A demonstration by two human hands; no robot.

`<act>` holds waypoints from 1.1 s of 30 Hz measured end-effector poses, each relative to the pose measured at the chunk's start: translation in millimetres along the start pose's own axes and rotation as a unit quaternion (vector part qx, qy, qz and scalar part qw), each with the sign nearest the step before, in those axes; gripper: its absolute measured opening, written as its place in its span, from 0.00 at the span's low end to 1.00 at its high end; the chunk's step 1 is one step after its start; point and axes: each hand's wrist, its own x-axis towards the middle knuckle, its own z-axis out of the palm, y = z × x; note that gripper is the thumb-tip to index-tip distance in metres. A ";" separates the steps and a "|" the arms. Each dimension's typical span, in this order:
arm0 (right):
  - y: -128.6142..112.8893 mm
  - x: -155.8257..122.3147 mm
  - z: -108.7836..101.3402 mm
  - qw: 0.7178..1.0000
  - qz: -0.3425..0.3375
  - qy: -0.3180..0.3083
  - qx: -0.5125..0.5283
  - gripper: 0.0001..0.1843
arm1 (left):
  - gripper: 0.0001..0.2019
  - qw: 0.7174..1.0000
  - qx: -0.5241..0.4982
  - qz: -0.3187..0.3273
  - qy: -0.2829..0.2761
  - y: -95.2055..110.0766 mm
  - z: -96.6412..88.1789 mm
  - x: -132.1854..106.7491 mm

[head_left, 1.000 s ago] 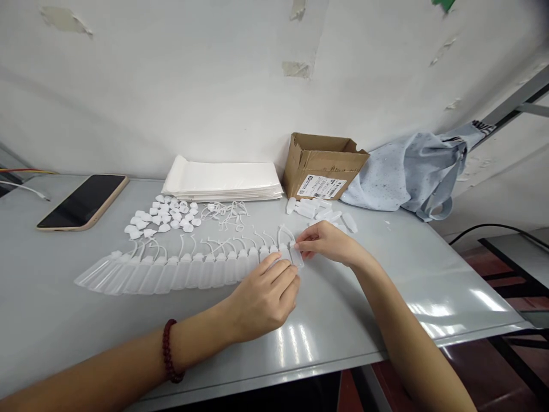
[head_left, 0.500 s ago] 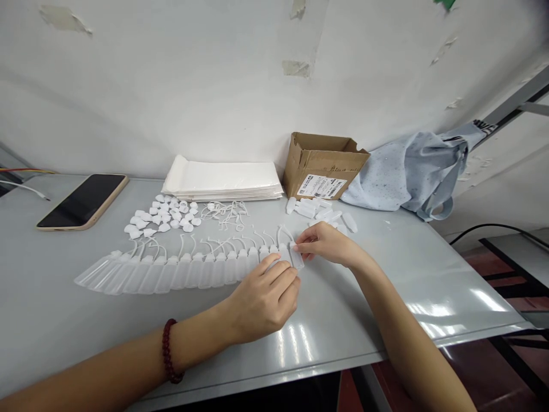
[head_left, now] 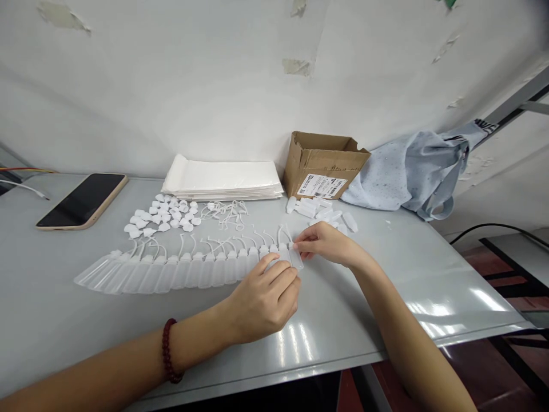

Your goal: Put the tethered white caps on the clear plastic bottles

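Observation:
A row of several small translucent plastic bottles (head_left: pixel 180 270) with tethered caps lies side by side across the grey table (head_left: pixel 386 274). At the row's right end, my left hand (head_left: pixel 263 300) curls its fingers onto the body of the last bottle (head_left: pixel 295 257). My right hand (head_left: pixel 328 243) pinches that bottle's neck end with fingertips closed. A dark red bead bracelet (head_left: pixel 168 350) sits on my left wrist.
Loose white caps (head_left: pixel 160 218) and tethers (head_left: pixel 227 210) lie behind the row. A few bare bottles (head_left: pixel 319 210) rest by a brown cardboard box (head_left: pixel 322 166). A stack of white bags (head_left: pixel 221 178), a phone (head_left: pixel 83 200) and a blue cloth bag (head_left: pixel 412 171) line the wall.

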 end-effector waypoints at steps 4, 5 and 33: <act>2.3 0.4 -2.4 1.000 0.002 0.002 0.006 0.08 | 0.08 1.000 0.003 0.000 -0.003 -0.5 0.1 -0.1; 2.9 0.3 -3.0 1.000 0.000 0.003 0.008 0.08 | 0.08 1.000 0.004 0.001 -0.004 -0.5 0.2 -0.3; 3.7 2.2 -0.6 1.000 -0.008 0.002 0.007 0.07 | 0.08 0.998 -0.055 -0.024 0.001 -1.8 -0.2 5.4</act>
